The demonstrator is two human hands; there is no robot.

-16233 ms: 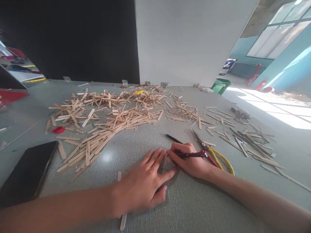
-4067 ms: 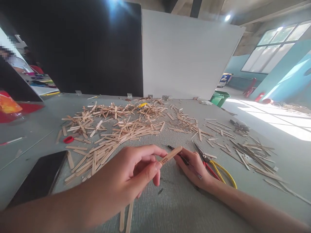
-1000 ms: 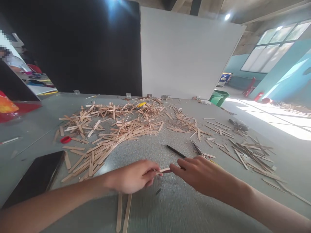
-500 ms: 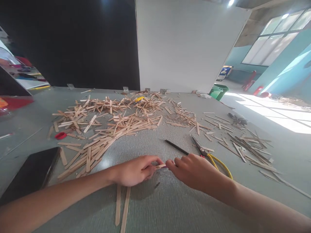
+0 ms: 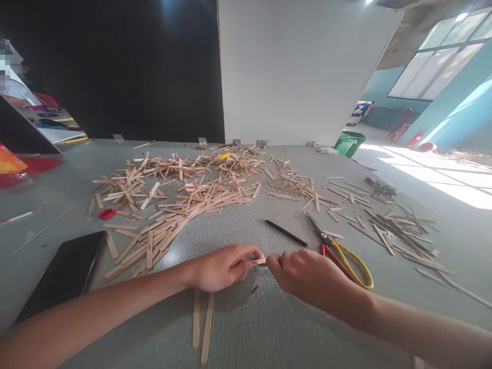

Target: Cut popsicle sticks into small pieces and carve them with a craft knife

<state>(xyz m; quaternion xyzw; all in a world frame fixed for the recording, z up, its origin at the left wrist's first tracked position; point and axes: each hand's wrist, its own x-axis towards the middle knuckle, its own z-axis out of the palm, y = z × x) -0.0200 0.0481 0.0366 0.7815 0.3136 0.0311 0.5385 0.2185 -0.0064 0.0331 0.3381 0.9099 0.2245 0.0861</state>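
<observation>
My left hand [image 5: 221,268] is closed, pinching a short piece of a wooden craft stick [image 5: 258,262] just above the table. Dark marks show on the stick piece. Against its other end sits my right hand [image 5: 303,271], fingers curled tight around something mostly hidden, with only a thin dark bit showing. Two long craft sticks [image 5: 207,328] lie on the table below my left wrist, their upper ends covered. A small dark sliver [image 5: 254,289] rests beneath the hands. Beyond my right hand are a black pen [image 5: 286,232] and open scissors [image 5: 351,264] with red and yellow handles.
A wide heap of craft sticks [image 5: 180,207] spreads over the grey table. Thin split strips [image 5: 407,241] are scattered at right. A black phone [image 5: 63,269] lies at left, near a red ring [image 5: 106,213]. Black and white panels [image 5: 300,72] rise behind.
The view has shifted slightly, so table things appear a little further right. My right hand has turned and drawn slightly nearer, uncovering more of the pen and the scissors' red handle.
</observation>
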